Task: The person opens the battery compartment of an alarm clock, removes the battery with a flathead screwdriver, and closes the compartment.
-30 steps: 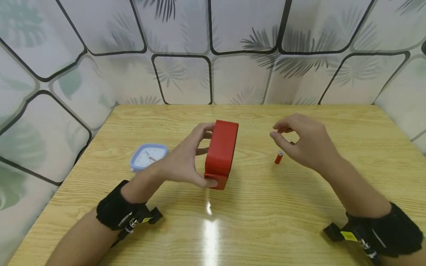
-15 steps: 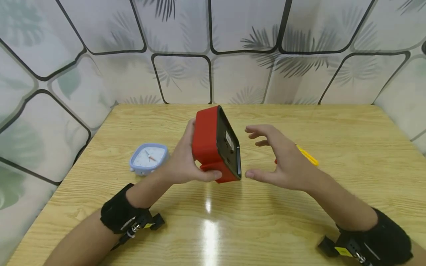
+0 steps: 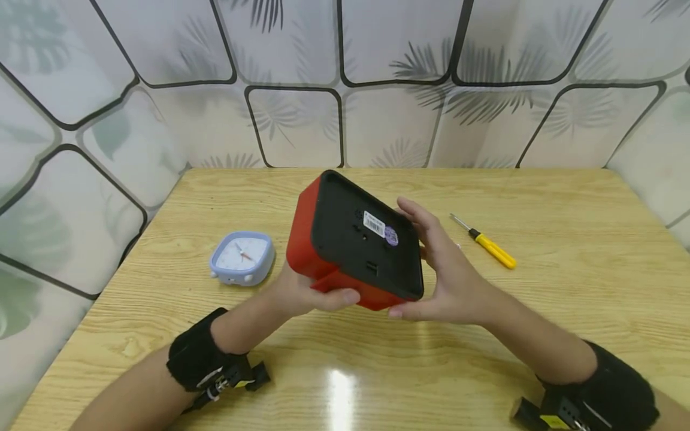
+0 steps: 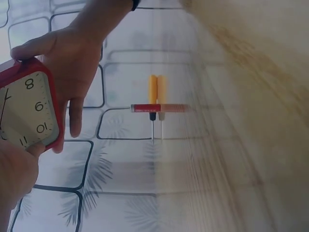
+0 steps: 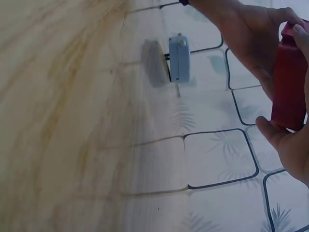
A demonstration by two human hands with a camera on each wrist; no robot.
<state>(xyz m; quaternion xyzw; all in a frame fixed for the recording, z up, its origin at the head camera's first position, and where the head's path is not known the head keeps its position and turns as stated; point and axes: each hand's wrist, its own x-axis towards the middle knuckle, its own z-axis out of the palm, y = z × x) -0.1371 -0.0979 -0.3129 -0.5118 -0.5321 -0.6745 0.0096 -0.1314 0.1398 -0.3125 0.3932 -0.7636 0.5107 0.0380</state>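
Both hands hold a red clock [image 3: 372, 239] above the table, its black back turned up toward the head camera. That back carries a white barcode label and a round purple sticker. My left hand [image 3: 304, 296] grips the left and lower side, thumb along the bottom edge. At the other end, my right hand [image 3: 455, 281] has its thumb under the lower corner and its fingers at the far edge. In the left wrist view the dial of the red clock [image 4: 29, 104] shows, with black numerals. The left hand's other fingers are hidden behind the clock in the head view.
A small light-blue alarm clock [image 3: 242, 257] lies face up on the wooden table [image 3: 431, 371] at the left. Beyond the right hand lies a screwdriver [image 3: 493, 248] with a yellow handle. A red battery [image 4: 146, 108] appears in the left wrist view, mostly hidden in the head view.
The left hand has turned the red clock so its back faces up. My right hand has come in from the right, past the battery and screwdriver, and taken hold of the clock's right end.
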